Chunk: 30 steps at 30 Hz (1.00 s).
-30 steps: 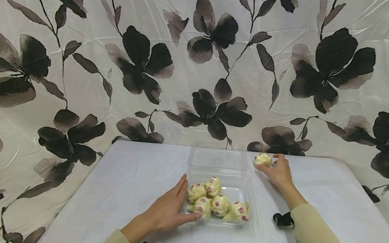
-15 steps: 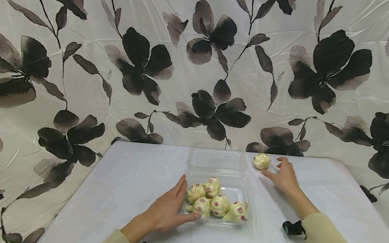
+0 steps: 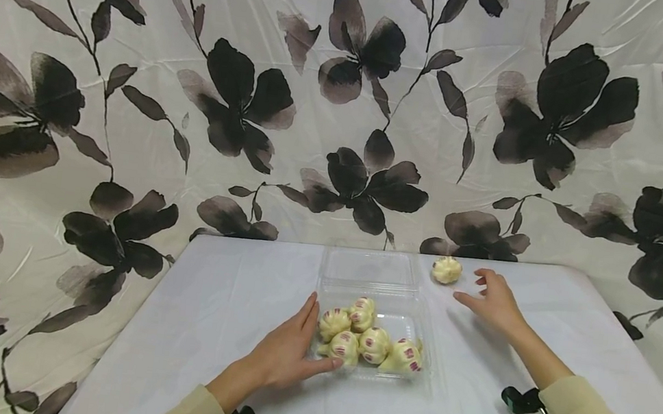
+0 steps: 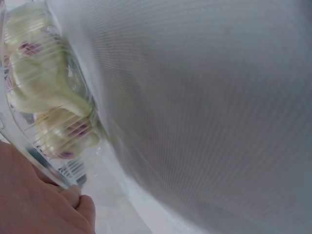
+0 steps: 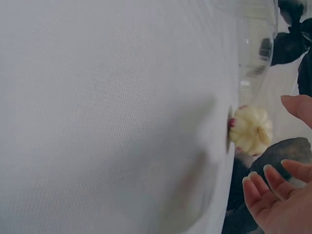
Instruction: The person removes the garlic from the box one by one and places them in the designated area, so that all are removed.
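Note:
Beside the left wall of a hinged clear plastic container (image 3: 425,377), my left hand (image 3: 283,349) lies with straight fingers along the side and its thumb at the front rim. Several cream garlic bulbs (image 3: 374,345) with purple marks sit in the container's base; the left wrist view shows two garlic bulbs (image 4: 41,73) through the ribbed wall. A single garlic bulb (image 3: 446,270) stands on the table near the far edge, right of the lid. My right hand (image 3: 496,303) is just right of that bulb, apart from it, thumb and fingers spread with nothing between them.
The container's transparent lid (image 3: 370,269) lies folded back toward the far edge. A white cloth covers the table (image 3: 222,290). Behind it hangs a floral curtain (image 3: 282,201). A dark wrist device (image 3: 521,401) shows at the right sleeve.
My right hand has let go of the single garlic bulb and drawn back to the right and toward me. That bulb stays on the table. My left hand has kept its place.

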{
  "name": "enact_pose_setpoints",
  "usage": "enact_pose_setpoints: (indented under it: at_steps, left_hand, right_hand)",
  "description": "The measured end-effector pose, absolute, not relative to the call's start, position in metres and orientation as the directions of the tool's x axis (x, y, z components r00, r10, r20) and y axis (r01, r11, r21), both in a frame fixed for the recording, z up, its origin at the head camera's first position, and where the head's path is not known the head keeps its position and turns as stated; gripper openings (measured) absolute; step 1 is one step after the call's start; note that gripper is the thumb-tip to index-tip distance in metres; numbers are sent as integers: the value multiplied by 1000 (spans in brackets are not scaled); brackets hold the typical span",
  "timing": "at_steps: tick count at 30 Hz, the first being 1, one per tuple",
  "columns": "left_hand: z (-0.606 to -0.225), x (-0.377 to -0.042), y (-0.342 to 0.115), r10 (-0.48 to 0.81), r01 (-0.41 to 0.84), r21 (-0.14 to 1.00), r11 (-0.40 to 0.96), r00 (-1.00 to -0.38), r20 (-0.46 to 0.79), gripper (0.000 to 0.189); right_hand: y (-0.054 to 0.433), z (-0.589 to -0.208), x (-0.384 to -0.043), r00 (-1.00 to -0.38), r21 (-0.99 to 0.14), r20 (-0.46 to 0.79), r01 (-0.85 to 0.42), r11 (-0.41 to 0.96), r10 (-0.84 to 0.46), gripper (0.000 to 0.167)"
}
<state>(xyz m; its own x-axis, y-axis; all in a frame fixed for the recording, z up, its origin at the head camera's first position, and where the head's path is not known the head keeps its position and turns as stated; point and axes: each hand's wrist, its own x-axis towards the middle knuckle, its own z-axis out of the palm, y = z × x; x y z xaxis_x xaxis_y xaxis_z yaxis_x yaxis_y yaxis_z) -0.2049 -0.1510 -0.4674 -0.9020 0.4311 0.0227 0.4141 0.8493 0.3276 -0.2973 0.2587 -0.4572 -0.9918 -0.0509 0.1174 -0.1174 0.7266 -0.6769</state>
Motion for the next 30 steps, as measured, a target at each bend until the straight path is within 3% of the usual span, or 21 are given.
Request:
enact_pose_setpoints:
  at_steps: [15,30]
  left_hand:
    - [-467,-205,-151,433,414,337,846,-901,19,122]
    - [-468,-205,-151,426,407,348,844,-904,25,120]
  right_hand:
    - [250,-438,-264,-957,-654,161,-288,700,-243,65]
    - [235,-428,-240,-861,-617,204,-482,622,-465,45]
